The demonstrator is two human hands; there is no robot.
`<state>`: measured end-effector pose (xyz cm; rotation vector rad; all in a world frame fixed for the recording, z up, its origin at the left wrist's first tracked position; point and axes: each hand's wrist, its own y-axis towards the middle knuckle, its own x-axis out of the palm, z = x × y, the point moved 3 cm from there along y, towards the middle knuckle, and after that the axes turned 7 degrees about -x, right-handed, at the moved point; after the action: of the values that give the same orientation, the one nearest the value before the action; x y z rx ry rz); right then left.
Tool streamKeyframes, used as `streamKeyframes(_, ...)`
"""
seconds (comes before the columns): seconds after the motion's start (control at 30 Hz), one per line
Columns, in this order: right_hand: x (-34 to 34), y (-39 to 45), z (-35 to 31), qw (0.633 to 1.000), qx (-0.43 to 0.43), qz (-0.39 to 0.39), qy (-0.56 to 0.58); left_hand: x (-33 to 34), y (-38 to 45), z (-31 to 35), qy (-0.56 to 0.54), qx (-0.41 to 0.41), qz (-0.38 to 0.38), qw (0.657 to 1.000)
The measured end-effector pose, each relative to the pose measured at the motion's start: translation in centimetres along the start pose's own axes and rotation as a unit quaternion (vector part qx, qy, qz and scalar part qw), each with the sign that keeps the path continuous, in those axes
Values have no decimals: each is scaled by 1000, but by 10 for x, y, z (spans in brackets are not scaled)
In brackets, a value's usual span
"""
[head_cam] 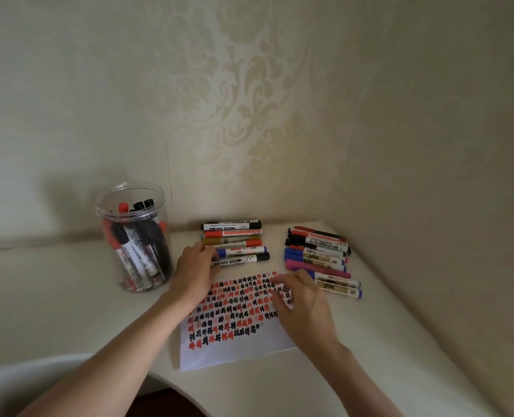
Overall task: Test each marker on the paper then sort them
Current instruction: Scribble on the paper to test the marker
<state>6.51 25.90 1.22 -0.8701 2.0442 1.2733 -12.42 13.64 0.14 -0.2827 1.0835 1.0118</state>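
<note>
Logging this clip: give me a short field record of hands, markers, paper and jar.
left hand: touches the near end of the middle marker row
right hand: open, fingers on the paper
paper: covered in red and black test marks
right pile: markers beside the paper
jar: clear, upright, holds more markers

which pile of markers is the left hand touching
The middle row of markers, behind the paper. The left hand rests on its near end; the right pile lies untouched.
</note>
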Motion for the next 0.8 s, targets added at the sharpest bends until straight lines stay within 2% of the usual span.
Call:
streamKeyframes(0.07, 4, 2, -4, 999, 26, -43, 4, -2, -6, 2, 3, -1, -2, 1000)
streamKeyframes(0.13, 5, 5, -9, 996, 44, -71, 14, -9, -19, 9, -18, 32, 36, 999)
streamKeyframes(0.23, 5, 9, -20, 997, 45, -57, 22, -23, -48, 29, -40, 108, 91, 989)
streamKeyframes(0.33, 5, 10, -29, 999, 35, -17, 13, -32, -70, 41, -28, 148, 105, 983)
streamKeyframes(0.43, 0, 10, -33, 999, 37, 37, 7, -38, -79, 42, -46, 131, 95, 986)
streamKeyframes(0.53, -1, 11, -38, 1000, 5, 29, 6, -42, -82, 43, -70, 106, 71, 989)
streamKeyframes(0.6, 0, 10, -39, 998, -34, 44, -13, -47, -90, 52, -111, 124, 44, 985)
streamKeyframes(0.67, 0, 8, -36, 998, -34, 53, -9, -54, -99, 61, -163, 147, 1, 976)
streamKeyframes(0.73, -4, 4, -33, 997, 9, 65, 46, -58, -103, 60, -183, 145, -22, 972)
streamKeyframes(0.8, -14, 1, -29, 979, 99, 90, 155, -56, -98, 46, -182, 131, 4, 975)
